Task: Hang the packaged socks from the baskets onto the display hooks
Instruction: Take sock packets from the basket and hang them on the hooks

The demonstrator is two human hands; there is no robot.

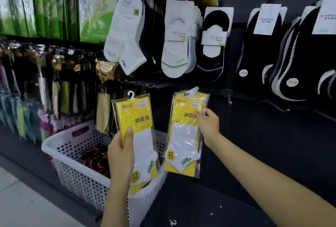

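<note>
My left hand (121,151) grips a yellow-and-white sock packet (141,135) by its left edge, thumb on the front, holding it upright above the white perforated basket (72,163). Its white plastic hanger sticks up free at the top. To the right, a stack of the same yellow sock packets (184,135) hangs on a display hook (191,91). My right hand (208,125) holds the right edge of that stack, thumb on the front packet.
Bare metal hooks (145,83) jut out above the held packet. White and black socks (176,41) hang on the upper row, and more black ones (291,53) to the right. Packaged goods fill the racks at left. The basket holds dark and red items (96,159).
</note>
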